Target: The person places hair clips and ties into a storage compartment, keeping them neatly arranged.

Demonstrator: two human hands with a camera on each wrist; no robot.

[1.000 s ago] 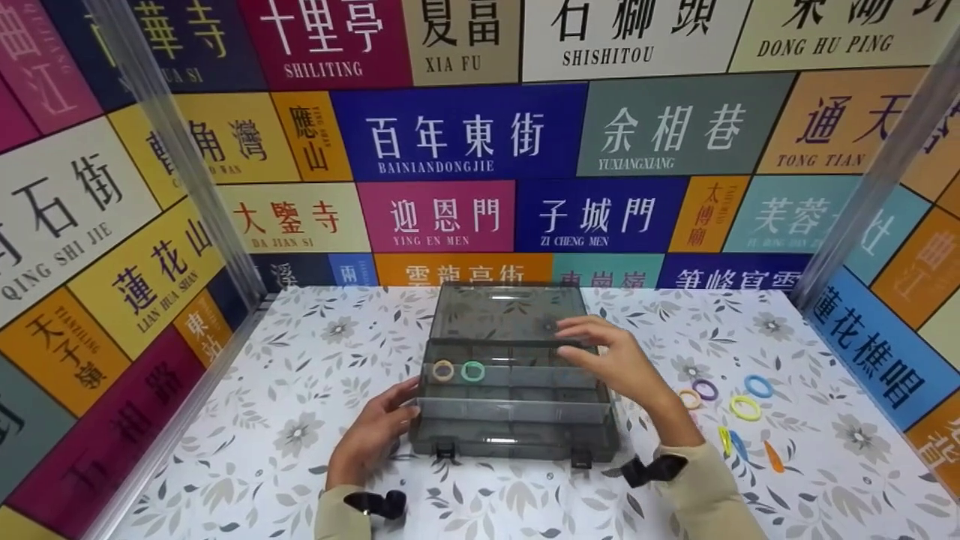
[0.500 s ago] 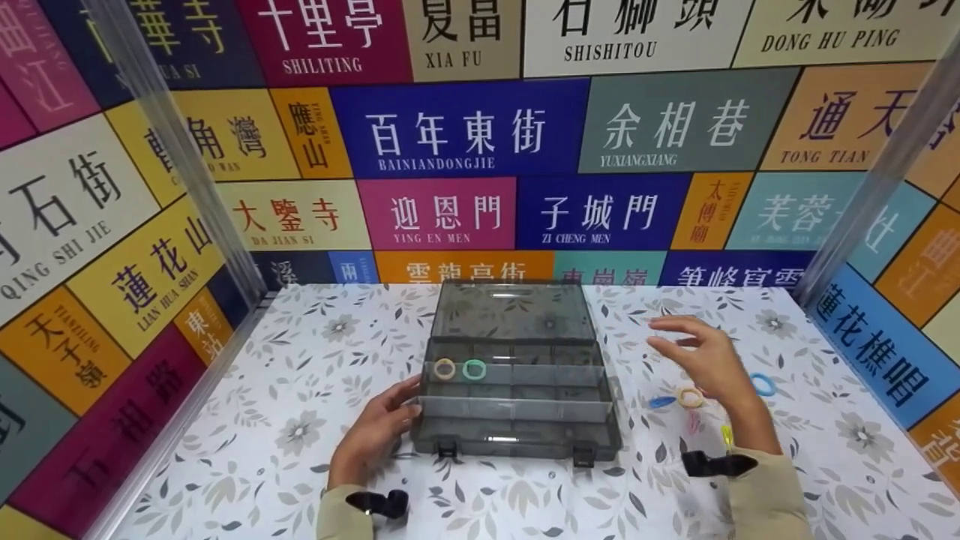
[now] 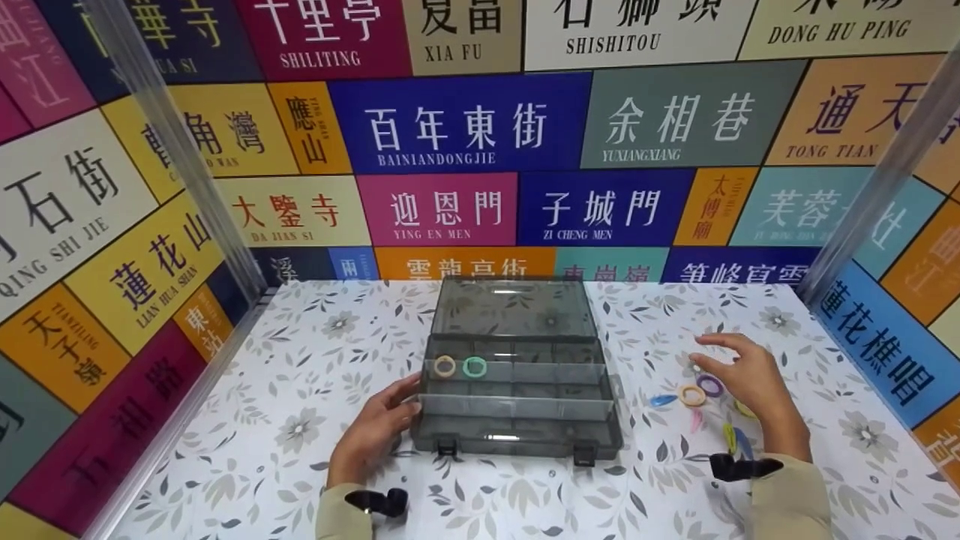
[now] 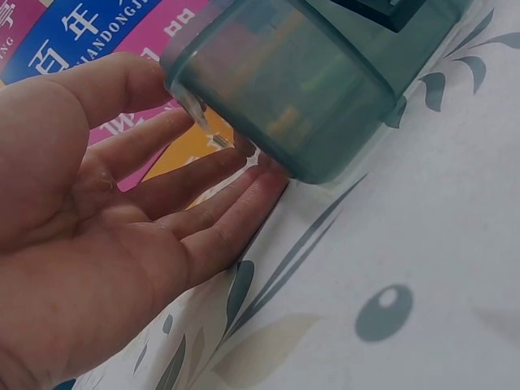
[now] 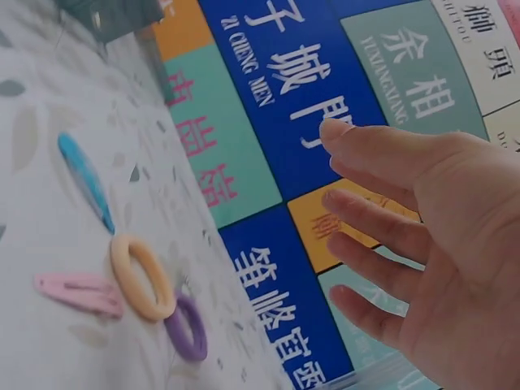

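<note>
Beyond the white tabletop printed with grey leaves and flowers [image 3: 255, 465], at 12 o'clock, rises a wall of coloured rectangular panels with Chinese lettering [image 3: 457, 124], with clear plastic corner strips [image 3: 199, 165] at 10 and 2 o'clock. Mid-table sits a smoky-grey translucent plastic compartment box [image 3: 517, 442], its lid laid back toward 12; a thin peach ring-shaped band [image 3: 445, 375] and a mint-green ring-shaped band [image 3: 475, 376] show toward its 10 o'clock. The left hand [image 3: 382, 424], at the box's 9 o'clock, touches its side with fingers extended; the left wrist view reveals the thumb at one corner and the palm. The right hand [image 3: 757, 382], at the box's 3 o'clock, holds nothing, thumb and forefinger parted. Its wrist view bares a slotted pink clip [image 5: 81, 294], a blue teardrop-shaped clip [image 5: 85, 180], and a thick peach ring-shaped band [image 5: 124, 280] just beside a purple ring-shaped band [image 5: 188, 351]. Only the head view gives a yellow-green clip [image 3: 729, 439], near the right wrist
</note>
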